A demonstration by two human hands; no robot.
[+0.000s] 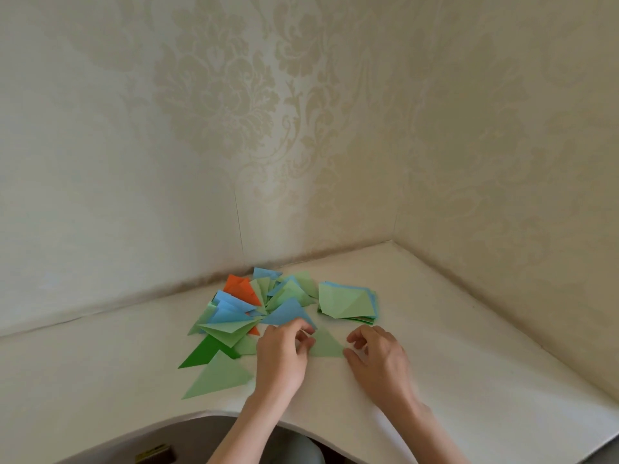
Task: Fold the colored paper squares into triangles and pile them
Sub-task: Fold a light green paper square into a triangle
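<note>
Paper everywhere, basically. A small pale green folded paper triangle (324,344) is laid flat on the cream white tabletop (469,363), right between the two hands. It's pinched at its left corner by the curled fingers and thumb of the left hand (284,353). The right hand (376,354) is set at the triangle's right corner, fingers loosely curled, thumb tip touching or almost touching the paper edge; whether it's actually gripped can't be told.

Behind and left of the hands, a loose messy pile of folded triangles (248,309) is spread out: pale green, light blue, a couple of orange ones (239,289), overlapping at all angles. A dark green folded piece (201,356) is stuck out at the pile's front left, and a bigger pale green triangle (217,376) is lying just in front of it, partly overlapping it.

To the right of the pile, close by but apart, a neat stack of unfolded paper squares (348,304) is sitting, pale green sheet on top with a diagonal crease, blue and green edges peeking out underneath.

No containers are seen, everything's just on the table. No writing or labels can be read either. Cream damask wallpaper (234,112) is covering the corner walls behind.
</note>
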